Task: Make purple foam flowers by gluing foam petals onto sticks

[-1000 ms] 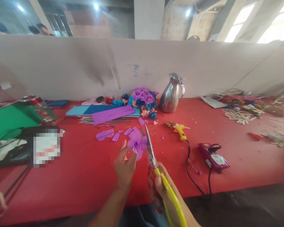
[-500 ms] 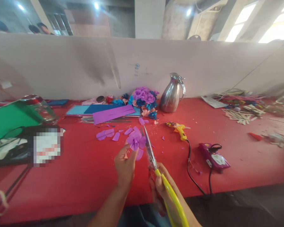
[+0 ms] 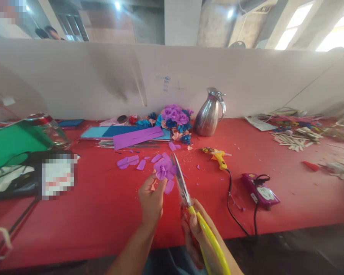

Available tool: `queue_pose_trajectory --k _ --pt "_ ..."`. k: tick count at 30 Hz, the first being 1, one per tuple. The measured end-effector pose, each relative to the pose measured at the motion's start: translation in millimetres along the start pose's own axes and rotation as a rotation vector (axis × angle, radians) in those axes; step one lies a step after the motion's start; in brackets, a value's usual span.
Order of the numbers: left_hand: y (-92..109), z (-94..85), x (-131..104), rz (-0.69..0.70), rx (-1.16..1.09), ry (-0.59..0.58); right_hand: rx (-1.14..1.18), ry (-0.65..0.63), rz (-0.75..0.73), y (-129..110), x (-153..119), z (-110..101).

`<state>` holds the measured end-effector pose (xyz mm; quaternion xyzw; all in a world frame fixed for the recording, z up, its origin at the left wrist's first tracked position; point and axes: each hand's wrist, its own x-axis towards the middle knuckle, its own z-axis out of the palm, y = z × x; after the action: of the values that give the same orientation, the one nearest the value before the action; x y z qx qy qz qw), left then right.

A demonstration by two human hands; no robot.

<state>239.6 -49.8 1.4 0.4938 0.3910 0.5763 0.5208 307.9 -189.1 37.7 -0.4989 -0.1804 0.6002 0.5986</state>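
Between the fingertips of my left hand (image 3: 151, 194) is a purple paper flower (image 3: 164, 168), its petals facing up. My right hand (image 3: 196, 229) is wrapped round the yellow handles of a pair of scissors (image 3: 184, 189). The blades point away from me, slightly parted, with their tips close to the flower's right side. Whether they touch a petal I cannot tell. Loose purple paper petals (image 3: 127, 162) lie on the red table behind the flower, and another petal (image 3: 169, 186) shows just below it.
A yellow glue gun (image 3: 219, 158) lies to the right, its black cord running to a magenta power strip (image 3: 260, 191). Behind stand a bunch of paper flowers (image 3: 174, 118) and a steel jug (image 3: 209, 114). Purple paper (image 3: 137, 138) rests on blue sheets. Wooden sticks (image 3: 291, 140) lie at far right.
The flower has turned and tilted slightly to the left in my left hand. The scissors stay almost where they were. At the upper left, a person has come into view beyond the partition.
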Motion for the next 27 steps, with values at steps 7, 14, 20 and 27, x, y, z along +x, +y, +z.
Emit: queue_pose_trajectory --k 7,14,20,27 --pt "5 1.6 1 0.005 -0.086 -0.041 -0.002 -0.005 0.021 -3 -4 2" --pt "8 0.7 1 -0.015 -0.085 0.005 -0.08 0.025 -0.012 4 -1 -6" --pt "19 -20.6 33 0.066 0.097 -0.047 -0.909 0.215 -0.367 -38 57 -40" --pt "25 -36.3 92 0.067 0.047 -0.118 -1.744 0.429 -0.196 -64 113 -43"
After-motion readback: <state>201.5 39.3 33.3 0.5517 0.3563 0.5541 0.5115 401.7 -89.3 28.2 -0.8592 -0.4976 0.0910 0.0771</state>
